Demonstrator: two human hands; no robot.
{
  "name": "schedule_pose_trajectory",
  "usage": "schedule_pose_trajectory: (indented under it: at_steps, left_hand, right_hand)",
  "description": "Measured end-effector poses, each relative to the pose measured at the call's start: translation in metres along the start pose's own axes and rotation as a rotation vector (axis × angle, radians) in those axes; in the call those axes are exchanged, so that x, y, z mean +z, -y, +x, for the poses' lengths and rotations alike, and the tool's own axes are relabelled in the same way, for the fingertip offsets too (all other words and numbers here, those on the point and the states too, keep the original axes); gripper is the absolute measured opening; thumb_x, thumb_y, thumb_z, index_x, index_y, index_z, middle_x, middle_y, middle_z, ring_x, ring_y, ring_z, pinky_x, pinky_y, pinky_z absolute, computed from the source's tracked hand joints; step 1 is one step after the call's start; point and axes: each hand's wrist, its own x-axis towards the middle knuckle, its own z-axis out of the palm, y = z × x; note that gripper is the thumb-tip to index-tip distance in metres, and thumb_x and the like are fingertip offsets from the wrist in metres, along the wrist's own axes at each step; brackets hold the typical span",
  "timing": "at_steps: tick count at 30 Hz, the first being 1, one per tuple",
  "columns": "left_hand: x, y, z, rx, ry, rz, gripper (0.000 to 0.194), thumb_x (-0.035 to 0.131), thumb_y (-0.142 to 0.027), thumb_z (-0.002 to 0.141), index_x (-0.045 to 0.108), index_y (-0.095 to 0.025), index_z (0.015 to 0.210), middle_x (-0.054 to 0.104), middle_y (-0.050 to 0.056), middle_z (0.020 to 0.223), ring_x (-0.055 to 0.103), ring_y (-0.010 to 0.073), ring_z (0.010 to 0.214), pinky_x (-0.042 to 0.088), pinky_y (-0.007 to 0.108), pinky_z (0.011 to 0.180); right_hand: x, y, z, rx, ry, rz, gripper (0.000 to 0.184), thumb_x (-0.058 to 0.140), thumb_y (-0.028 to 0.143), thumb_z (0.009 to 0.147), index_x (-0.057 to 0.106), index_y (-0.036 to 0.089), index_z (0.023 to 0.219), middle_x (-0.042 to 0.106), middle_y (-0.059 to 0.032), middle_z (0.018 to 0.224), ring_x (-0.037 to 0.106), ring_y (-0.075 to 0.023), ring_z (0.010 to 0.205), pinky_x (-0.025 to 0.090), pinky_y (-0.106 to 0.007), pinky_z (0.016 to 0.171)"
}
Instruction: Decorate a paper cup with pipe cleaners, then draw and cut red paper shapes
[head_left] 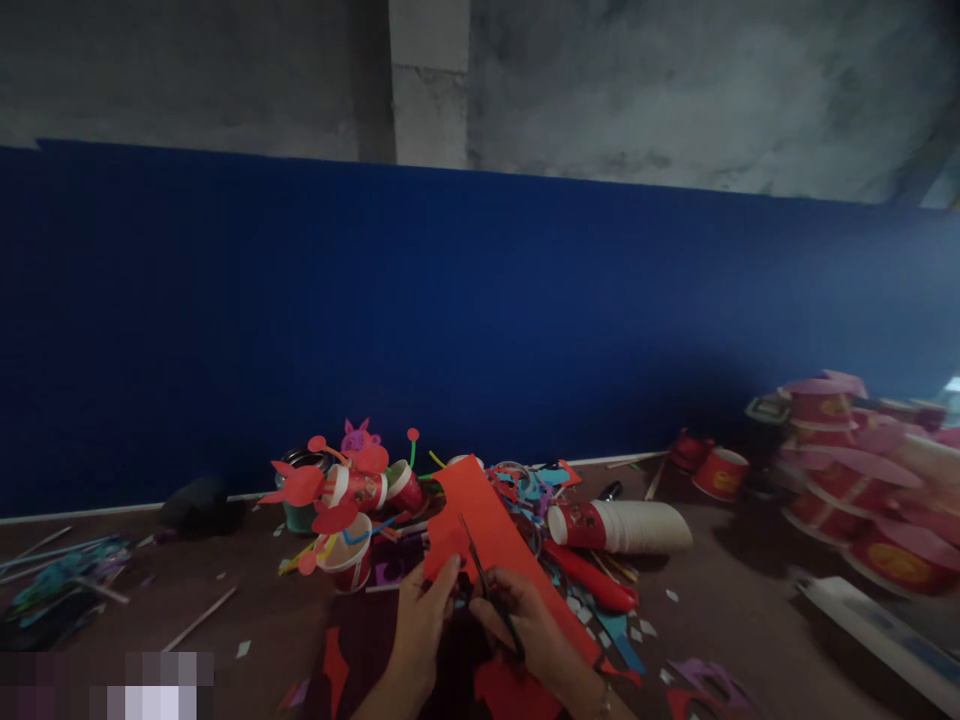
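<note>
My left hand (426,622) pinches the left edge of a red paper sheet (495,530), which has a cut, uneven outline on that side. In my right hand (525,620) is a pair of dark scissors (484,580), its fingers wrapped around the handles. The blades point up and away from me and lie over the red paper. Whether the blades are apart is hard to make out. To the left stand paper cups with red paper shapes on them, one of them a white and red cup (351,560). Red scraps (514,690) lie under my right wrist.
A stack of paper cups (622,527) lies on its side at the right, near a red tube-like thing (592,578). Decorated red cups (862,490) are piled at far right, behind a white box (885,635). Pipe cleaners (67,575) lie left. A blue wall panel (480,320) rises behind.
</note>
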Motion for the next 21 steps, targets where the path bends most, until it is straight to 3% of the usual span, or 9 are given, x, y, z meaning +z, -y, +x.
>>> schedule_pose_trajectory:
  at_steps: [5, 11, 17, 21]
  left_hand:
    - [0.0001, -0.0002, -0.0018, -0.003, 0.022, -0.008, 0.042, 0.081, -0.049, 0.053, 0.062, -0.016, 0.071, 0.051, -0.006, 0.054, 0.038, 0.007, 0.048, 0.028, 0.02, 0.046]
    - [-0.0008, 0.0008, -0.0006, 0.017, 0.053, 0.014, 0.039, 0.08, -0.049, 0.056, 0.058, -0.016, 0.062, 0.044, -0.008, 0.049, 0.033, 0.006, 0.044, 0.024, 0.021, 0.045]
    - [0.0003, -0.0011, -0.0014, 0.037, 0.074, 0.041, 0.039, 0.079, -0.05, 0.056, 0.061, -0.016, 0.063, 0.049, -0.005, 0.052, 0.04, 0.0089, 0.048, 0.029, 0.022, 0.047]
    - [0.0012, -0.003, -0.0023, 0.045, 0.078, 0.046, 0.043, 0.079, -0.052, 0.055, 0.057, -0.016, 0.062, 0.044, -0.007, 0.05, 0.033, 0.0069, 0.047, 0.026, 0.021, 0.046]
  right_hand:
    - [-0.0008, -0.0042, 0.0023, 0.005, -0.006, 0.017, 0.054, 0.069, 0.068, 0.059, 0.05, 0.019, 0.073, 0.046, 0.0096, 0.044, 0.036, -0.0035, 0.032, 0.025, -0.015, 0.03]
    - [-0.002, -0.0091, 0.0045, -0.004, 0.021, 0.037, 0.055, 0.068, 0.069, 0.06, 0.049, 0.019, 0.073, 0.046, 0.0098, 0.042, 0.037, -0.0041, 0.03, 0.027, -0.015, 0.03]
    - [-0.001, -0.0063, 0.0017, -0.017, 0.031, 0.044, 0.052, 0.066, 0.068, 0.063, 0.049, 0.019, 0.073, 0.046, 0.0098, 0.043, 0.036, -0.0037, 0.03, 0.026, -0.015, 0.03]
    - [-0.0006, -0.0049, 0.0015, -0.001, -0.012, 0.026, 0.052, 0.067, 0.067, 0.062, 0.049, 0.019, 0.072, 0.044, 0.0105, 0.042, 0.035, -0.0032, 0.031, 0.026, -0.015, 0.03]
